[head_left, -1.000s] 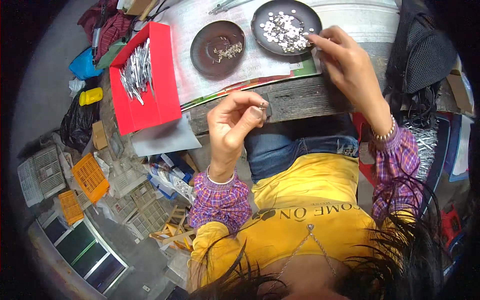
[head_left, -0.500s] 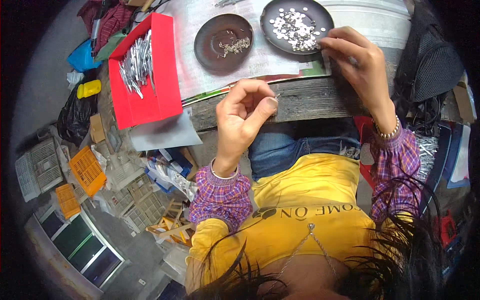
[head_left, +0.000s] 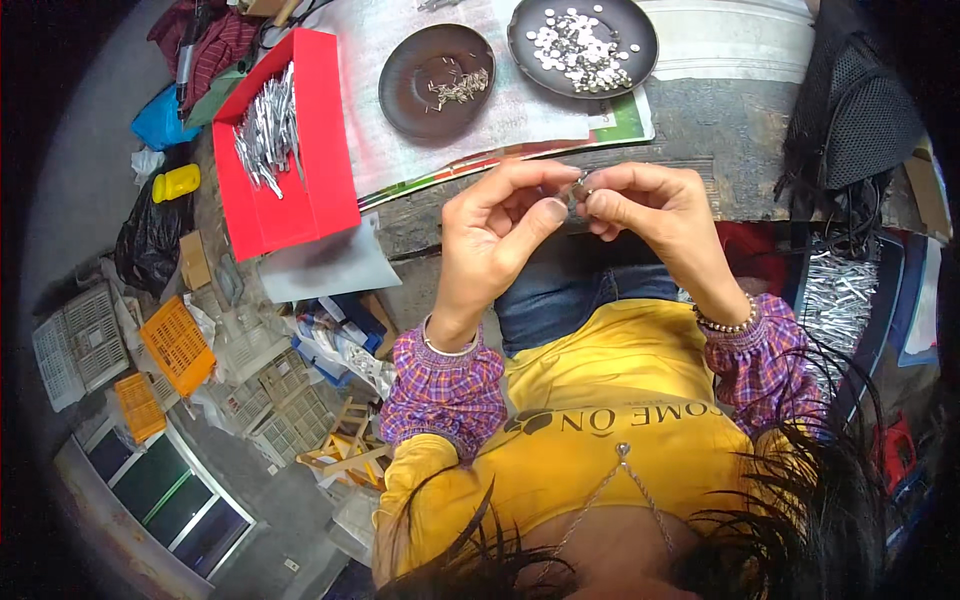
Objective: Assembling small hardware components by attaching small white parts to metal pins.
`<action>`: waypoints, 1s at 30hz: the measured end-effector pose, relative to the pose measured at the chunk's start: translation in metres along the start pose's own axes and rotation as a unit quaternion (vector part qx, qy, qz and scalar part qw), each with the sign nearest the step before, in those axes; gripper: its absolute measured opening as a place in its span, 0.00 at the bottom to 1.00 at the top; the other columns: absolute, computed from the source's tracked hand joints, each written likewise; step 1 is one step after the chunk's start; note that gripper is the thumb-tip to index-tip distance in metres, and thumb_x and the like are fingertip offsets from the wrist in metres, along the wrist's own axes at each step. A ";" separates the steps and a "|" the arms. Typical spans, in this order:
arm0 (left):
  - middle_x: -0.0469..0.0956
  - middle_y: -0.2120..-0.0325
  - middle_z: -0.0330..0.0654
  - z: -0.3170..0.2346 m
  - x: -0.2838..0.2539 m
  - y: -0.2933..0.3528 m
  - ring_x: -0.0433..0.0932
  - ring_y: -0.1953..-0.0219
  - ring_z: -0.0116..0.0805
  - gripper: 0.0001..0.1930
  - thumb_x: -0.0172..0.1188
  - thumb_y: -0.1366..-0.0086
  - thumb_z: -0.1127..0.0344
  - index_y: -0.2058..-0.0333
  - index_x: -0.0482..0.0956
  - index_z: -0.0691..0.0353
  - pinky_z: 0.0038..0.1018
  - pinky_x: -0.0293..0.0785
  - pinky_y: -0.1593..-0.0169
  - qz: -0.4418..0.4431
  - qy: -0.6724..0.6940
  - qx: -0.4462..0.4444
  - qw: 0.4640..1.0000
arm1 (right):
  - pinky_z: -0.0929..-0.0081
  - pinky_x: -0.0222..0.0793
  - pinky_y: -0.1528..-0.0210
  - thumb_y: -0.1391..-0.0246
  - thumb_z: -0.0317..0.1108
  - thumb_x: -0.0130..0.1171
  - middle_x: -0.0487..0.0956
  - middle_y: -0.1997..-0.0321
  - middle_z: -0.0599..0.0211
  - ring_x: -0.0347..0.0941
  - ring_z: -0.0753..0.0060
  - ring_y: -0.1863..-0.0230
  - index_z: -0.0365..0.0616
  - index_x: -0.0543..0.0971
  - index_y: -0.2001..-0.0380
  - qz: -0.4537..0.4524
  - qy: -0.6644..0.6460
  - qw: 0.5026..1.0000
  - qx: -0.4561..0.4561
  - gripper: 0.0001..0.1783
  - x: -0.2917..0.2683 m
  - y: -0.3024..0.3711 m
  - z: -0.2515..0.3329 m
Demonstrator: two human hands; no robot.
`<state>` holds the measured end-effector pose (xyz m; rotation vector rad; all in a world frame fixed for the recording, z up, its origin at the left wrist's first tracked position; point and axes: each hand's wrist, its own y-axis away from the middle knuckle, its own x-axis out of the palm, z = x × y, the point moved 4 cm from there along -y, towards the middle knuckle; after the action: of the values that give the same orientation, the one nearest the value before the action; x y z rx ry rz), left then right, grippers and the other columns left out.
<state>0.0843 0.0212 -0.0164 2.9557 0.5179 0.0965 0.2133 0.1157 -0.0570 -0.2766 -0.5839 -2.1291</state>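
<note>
My left hand and my right hand meet fingertip to fingertip just off the table's near edge. Each is closed in a pinch. A tiny shiny metal piece shows between the thumbs and forefingers; its exact shape is too small to make out. Beyond them lies a dark round dish with a heap of short metal pins. To its right, a second dark dish holds many small silvery discs. On the left stands a red box with slim silver metal pieces inside.
Paper sheets lie under the dishes on the worn wooden table. A black mesh bag sits at the right edge. Below right, a bin holds silvery strips. Orange crates and a yellow bottle are at left.
My right hand has come away from the dish of discs, moving left and nearer to me, to meet my left hand. The left hand stays in nearly the same place, still pinching.
</note>
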 end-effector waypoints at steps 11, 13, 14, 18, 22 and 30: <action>0.74 0.68 0.40 -0.002 0.005 0.002 0.74 0.67 0.24 0.12 0.56 0.46 0.82 0.62 0.78 0.67 0.17 0.70 0.64 -0.024 -0.133 0.128 0.982 | 0.84 0.72 0.70 0.47 0.28 0.57 0.78 0.71 0.66 0.73 0.81 0.74 0.34 0.77 0.65 -0.015 -0.037 0.999 0.000 0.08 0.002 0.002 -0.002; 0.75 0.69 0.40 -0.003 0.006 0.002 0.74 0.67 0.24 0.13 0.56 0.47 0.83 0.62 0.79 0.67 0.16 0.70 0.64 -0.030 -0.168 0.142 0.975 | 0.84 0.71 0.71 0.48 0.27 0.58 0.78 0.72 0.67 0.73 0.81 0.74 0.34 0.78 0.67 -0.022 -0.016 0.999 -0.028 0.07 0.001 0.002 -0.002; 0.75 0.69 0.39 -0.001 0.007 0.002 0.74 0.68 0.23 0.12 0.57 0.46 0.82 0.62 0.79 0.67 0.16 0.69 0.65 -0.031 -0.150 0.137 0.979 | 0.84 0.71 0.71 0.48 0.27 0.58 0.78 0.72 0.67 0.73 0.81 0.74 0.34 0.78 0.67 -0.021 -0.016 0.999 -0.028 0.07 0.002 0.003 -0.003; 0.76 0.68 0.39 0.008 0.006 0.002 0.72 0.70 0.21 0.11 0.57 0.44 0.80 0.61 0.79 0.66 0.16 0.68 0.68 -0.011 0.014 0.016 1.000 | 0.85 0.68 0.72 0.51 0.25 0.60 0.77 0.75 0.68 0.72 0.81 0.74 0.33 0.78 0.72 -0.046 0.047 0.993 -0.100 0.04 0.001 0.006 0.004; 0.76 0.68 0.39 0.014 0.006 0.004 0.71 0.71 0.20 0.10 0.57 0.43 0.79 0.61 0.79 0.66 0.15 0.66 0.69 0.032 0.100 -0.040 0.994 | 0.85 0.65 0.73 0.57 0.22 0.63 0.76 0.76 0.67 0.71 0.81 0.74 0.32 0.78 0.75 -0.039 0.184 0.959 -0.212 0.05 0.002 0.010 0.018; 0.76 0.69 0.39 0.015 0.018 0.008 0.71 0.69 0.21 0.11 0.56 0.43 0.80 0.60 0.79 0.66 0.15 0.67 0.68 -0.031 0.039 0.013 0.999 | 0.85 0.65 0.71 0.57 0.22 0.63 0.77 0.74 0.67 0.71 0.80 0.73 0.33 0.78 0.74 -0.054 0.156 0.970 -0.177 0.05 -0.004 0.007 0.011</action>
<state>0.1050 0.0183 -0.0295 2.9675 0.6266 0.2006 0.2214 0.1208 -0.0466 -0.1013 -0.0351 -2.3172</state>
